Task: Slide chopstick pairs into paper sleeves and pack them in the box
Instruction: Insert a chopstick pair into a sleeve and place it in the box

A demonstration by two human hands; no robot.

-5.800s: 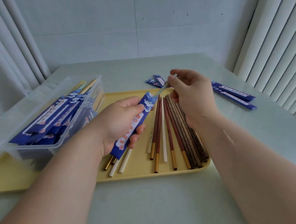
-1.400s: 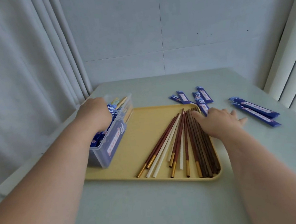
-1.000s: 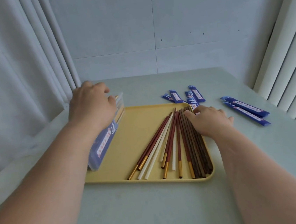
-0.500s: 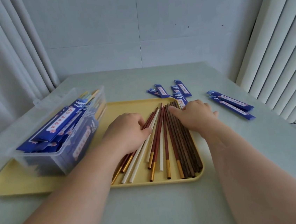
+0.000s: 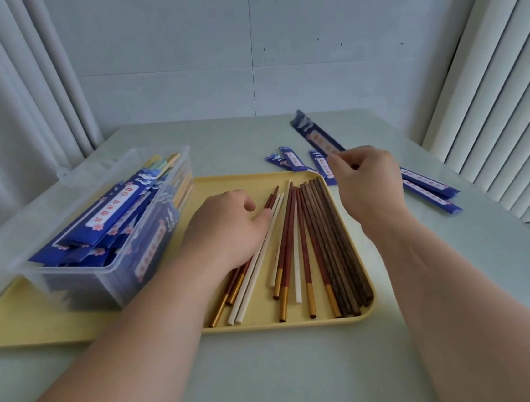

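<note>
Since a pair comes next, left hand (image 5: pixel 227 227): on loose chopsticks (image 5: pixel 293 230); grip unclear.
Right hand (image 5: pixel 369 183): grip pinching sleeve (image 5: pixel 315 133), held up for filling.

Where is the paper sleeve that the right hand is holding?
In the head view, the paper sleeve is pinched in the right hand beyond the far right corner of the yellow tray, angling away over the loose sleeves on the table.

right hand (image 5: pixel 369 183) pinches blue sleeve (image 5: pixel 315 133); left hand (image 5: pixel 227 227) curled on chopsticks (image 5: pixel 293 230)
</note>
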